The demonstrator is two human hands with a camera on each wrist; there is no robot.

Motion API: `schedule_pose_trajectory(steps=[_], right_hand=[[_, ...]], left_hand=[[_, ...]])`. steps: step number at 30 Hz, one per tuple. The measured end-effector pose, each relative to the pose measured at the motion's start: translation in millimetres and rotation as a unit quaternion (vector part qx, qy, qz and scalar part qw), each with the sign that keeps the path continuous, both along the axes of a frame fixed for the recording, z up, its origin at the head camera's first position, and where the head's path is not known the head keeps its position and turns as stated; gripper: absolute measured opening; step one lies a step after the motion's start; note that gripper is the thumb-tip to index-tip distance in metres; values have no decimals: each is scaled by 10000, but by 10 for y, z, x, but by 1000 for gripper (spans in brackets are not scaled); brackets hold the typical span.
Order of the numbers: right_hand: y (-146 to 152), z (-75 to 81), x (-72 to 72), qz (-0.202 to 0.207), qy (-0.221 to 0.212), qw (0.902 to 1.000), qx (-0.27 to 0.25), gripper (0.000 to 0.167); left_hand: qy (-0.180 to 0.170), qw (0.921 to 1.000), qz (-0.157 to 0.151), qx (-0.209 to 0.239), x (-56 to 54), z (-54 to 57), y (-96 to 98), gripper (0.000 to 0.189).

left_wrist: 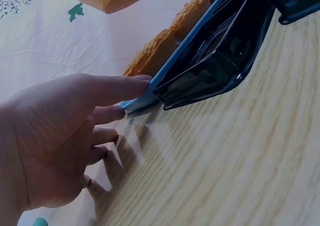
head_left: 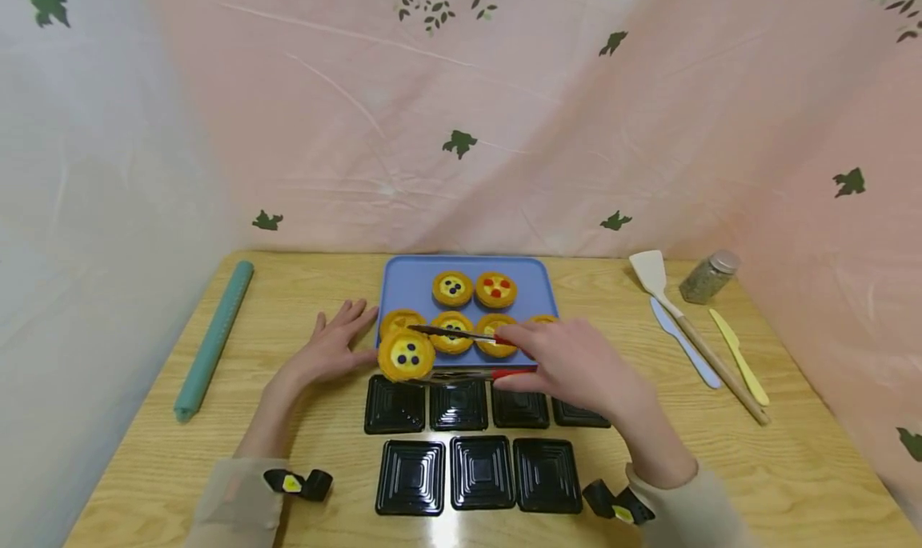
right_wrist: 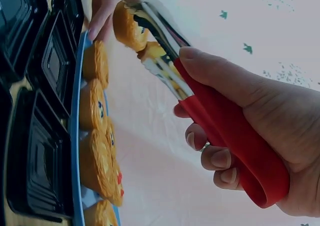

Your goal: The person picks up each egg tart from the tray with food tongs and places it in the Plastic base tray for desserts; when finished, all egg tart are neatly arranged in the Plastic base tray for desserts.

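Forearms [head_left: 659, 444] angled inward from the near edge of the wooden table [head_left: 331, 436], pale sleeves [head_left: 241, 496] at the wrists. Right hand [head_left: 576, 364] raised over the right front of the blue tray [head_left: 468, 266]; left hand [head_left: 333, 348] low at its left side, fingers fanned toward the back and right. Tongs [right_wrist: 222, 113] pointing leftward across the tray's front, long axis roughly along the front edge, tips at the far left. Between those tips, above the tray's front left corner, a round tart [head_left: 406, 356], three blue dots on its upward face, clear of the tray in the left wrist view. Right hand curled snugly round the red handles, thumb on one, fingers round the other. Left hand spread loosely and holding nothing, thumb against the tray's rim. Cannot tell whether the other fingers press on the table. On the tray, more tarts [head_left: 451, 290]: two at the back, one dotted blue, one red, and a front row partly hidden. Nearest the sleeves, black containers [head_left: 483, 472] in two rows; farther out, a teal rolling pin [head_left: 214, 340] at left, and a spatula [head_left: 651, 272], two knives [head_left: 739, 358] and a jar [head_left: 708, 280] at right.
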State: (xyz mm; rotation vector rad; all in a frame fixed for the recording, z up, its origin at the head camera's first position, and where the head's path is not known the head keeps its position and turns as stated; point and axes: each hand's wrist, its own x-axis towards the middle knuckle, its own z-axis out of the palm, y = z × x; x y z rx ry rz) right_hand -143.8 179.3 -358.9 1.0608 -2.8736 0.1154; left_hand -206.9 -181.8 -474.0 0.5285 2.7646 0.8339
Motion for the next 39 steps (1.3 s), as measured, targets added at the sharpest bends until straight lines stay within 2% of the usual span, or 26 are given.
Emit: schedule_pose_trajectory(steps=[5, 10, 18, 26, 39], right_hand=[[-27, -82, 133, -70, -198, 9997, -123, 60], [-71, -119, 187, -25, -174, 9998, -128, 52], [-134, -183, 182, 89, -76, 9999, -69, 45], [-171, -245, 188, 138, -130, 9998, 24, 49], [-195, -264, 205, 186, 109, 9994, 288, 55]], left_hand=[[-2, 10000, -2, -42, 9, -3, 6, 79], [29, 10000, -18, -56, -8, 3, 15, 82], [-29, 9999, -26, -150, -19, 10, -11, 85], [-76, 9999, 2, -104, 0, -22, -27, 85], [-39, 9999, -40, -101, -16, -2, 7, 85]])
